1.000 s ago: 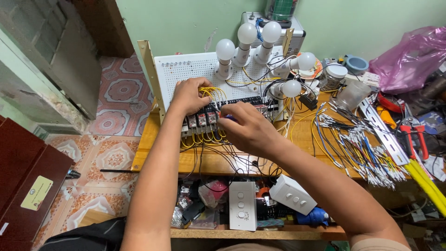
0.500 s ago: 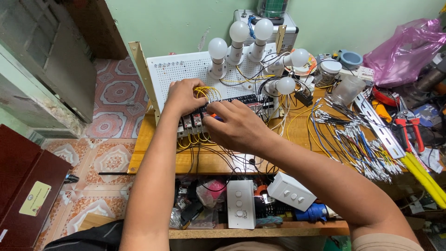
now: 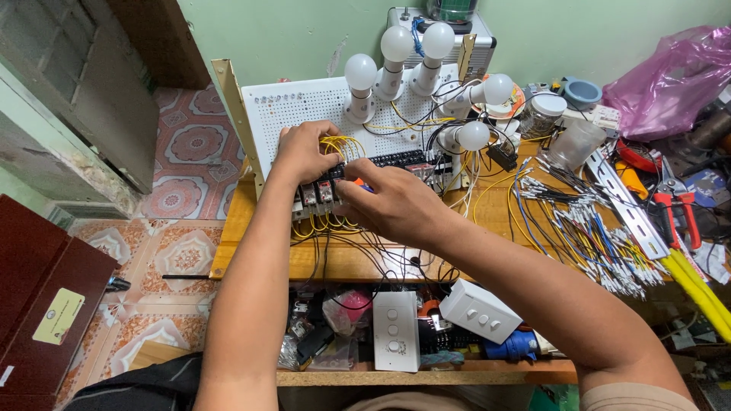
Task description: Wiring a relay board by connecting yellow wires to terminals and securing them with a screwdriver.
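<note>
Left hand (image 3: pixel 303 152) curled over yellow wires (image 3: pixel 344 144) at the relay row (image 3: pixel 320 194), fingers closed on them. Right hand (image 3: pixel 388 204) pinches a small blue-tipped tool (image 3: pixel 365 185), just right of the relays. Row runs left-right along the perforated panel (image 3: pixel 304 114); left hand nearer.
</note>
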